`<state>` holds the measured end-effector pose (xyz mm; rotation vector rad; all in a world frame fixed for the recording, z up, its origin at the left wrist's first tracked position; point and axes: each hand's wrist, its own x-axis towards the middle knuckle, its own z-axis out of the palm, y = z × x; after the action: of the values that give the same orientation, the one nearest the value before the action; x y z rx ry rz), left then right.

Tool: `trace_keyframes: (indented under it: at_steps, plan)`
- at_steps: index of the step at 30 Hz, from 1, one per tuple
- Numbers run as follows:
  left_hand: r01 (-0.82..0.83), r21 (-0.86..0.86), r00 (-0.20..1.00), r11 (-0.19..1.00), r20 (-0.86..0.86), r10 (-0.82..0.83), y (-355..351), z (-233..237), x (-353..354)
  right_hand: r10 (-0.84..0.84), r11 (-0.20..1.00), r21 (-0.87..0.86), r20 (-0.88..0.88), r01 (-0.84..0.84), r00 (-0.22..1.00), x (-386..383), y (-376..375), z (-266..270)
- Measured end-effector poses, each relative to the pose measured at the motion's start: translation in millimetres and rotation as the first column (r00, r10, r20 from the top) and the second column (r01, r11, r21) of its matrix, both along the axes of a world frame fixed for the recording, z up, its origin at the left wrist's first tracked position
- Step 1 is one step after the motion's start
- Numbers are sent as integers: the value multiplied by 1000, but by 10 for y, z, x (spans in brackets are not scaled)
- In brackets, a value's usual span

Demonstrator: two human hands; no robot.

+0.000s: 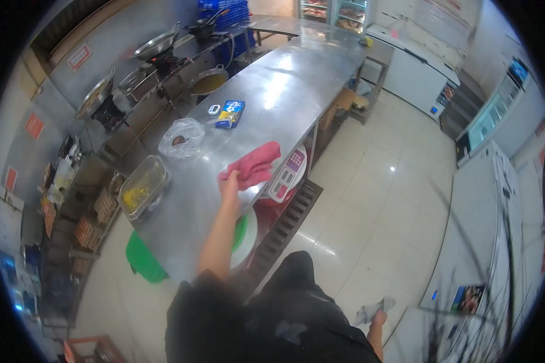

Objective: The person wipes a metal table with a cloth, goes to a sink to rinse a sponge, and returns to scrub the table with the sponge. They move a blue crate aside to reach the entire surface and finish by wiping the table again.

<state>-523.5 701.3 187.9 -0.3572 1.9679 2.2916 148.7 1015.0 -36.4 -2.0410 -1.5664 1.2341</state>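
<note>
Over the steel table [284, 78], my left hand [230, 181] is closed on a pink cloth [254, 164] near the table's right edge. Low at the right, above the tiled floor, my right hand [378, 318] grips a grey-white item [369, 311], perhaps a cloth. Beyond the pink cloth lie a blue and yellow packet [230, 114], a small white timer [214, 109] and a clear plastic bag [181, 138] with something dark in it. A clear tray [144, 187] with yellow bits sits at the table's left edge.
Woks [156, 45] stand on burners along the left wall. Below the table's right edge are a white scale [286, 175] and a white tub [245, 242]. A green bin [144, 259] is at the near left. White freezers [415, 75] line the back and right.
</note>
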Motion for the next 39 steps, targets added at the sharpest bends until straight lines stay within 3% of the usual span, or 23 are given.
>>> trace_keyframes:
  at_steps: [1, 2, 4, 5, 7, 8, 9, 10, 12, 13, 17, 19, 23, 28, 31, 35, 36, 38, 39]
  plan:
    - [-179, -383, 980, 906, -147, 131, -7, -291, -129, 8, 1000, 27, -73, -6, 997, -271, 583, -1]
    - [-364, -676, 928, 640, -320, 190, 19, -499, -213, 18, 999, 50, -149, -11, 989, -563, 1175, -86]
    - [-309, -821, 946, 480, -318, 66, 124, -412, -231, 146, 984, 134, -193, -121, 970, -1255, 1897, 160]
    - [-317, -819, 945, 478, -318, 80, 221, -546, -354, 239, 958, 217, -226, -190, 944, -1619, 2195, 306]
    - [-87, -977, 958, 195, -136, -252, 500, -800, -578, 274, 924, 320, -167, -211, 947, -2180, 2696, 239]
    - [-73, -978, 961, 194, -121, -249, 680, -871, -655, 286, 887, 405, -104, -222, 953, -2321, 2914, 85]
    - [-39, -990, 951, 137, -79, -300, 882, -925, -706, 223, 945, 228, 75, -235, 972, -2525, 2987, 149]
    - [-22, -996, 936, 84, -50, -349, 1116, -982, -822, 300, 924, 197, 162, -329, 940, -2717, 3012, 185]
    - [44, -991, 914, 128, -12, -406, 1752, -864, -1088, 381, 867, 216, 293, -449, 877, -3057, 3195, 226]
    - [43, -995, 909, 93, 0, -417, 2059, -902, -1226, 394, 875, 166, 300, -455, 868, -3199, 3280, 234]
    - [22, -1000, 875, 22, 9, -484, 3301, -973, -1968, 431, 887, 96, 181, -452, 884, -3563, 3594, 143]
    - [21, -1000, 854, 15, 10, -520, 3941, -975, -2414, 435, 900, -80, 222, -428, 873, -3613, 3854, -124]
    - [-18, -999, 818, 48, -42, -573, 5186, -950, -3468, 420, 907, -161, 339, -388, 842, -4142, 4600, -363]
    - [-84, -991, 794, 100, -128, -594, 6584, -854, -4595, 368, 927, -92, 398, -362, 841, -5061, 6008, -306]
    - [-52, -996, 696, 77, -92, -712, 7191, -849, -5161, 341, 921, 44, 393, -388, 854, -5797, 7021, -177]
    - [-32, -996, 550, 88, -91, -830, 7731, -802, -5734, 407, 897, 84, 225, -434, 885, -7019, 8315, 311]
    - [-26, -995, 567, 93, -91, -819, 7851, -757, -5924, 424, 888, 85, 234, -453, 875, -7269, 8606, 360]
    - [14, -994, 509, 113, -90, -856, 8031, -716, -6355, 479, 822, 216, 238, -527, 845, -7818, 9178, 383]
    - [21, -993, 527, 116, -88, -845, 8097, -740, -6625, 430, 878, 192, 81, -438, 899, -8102, 9361, 482]
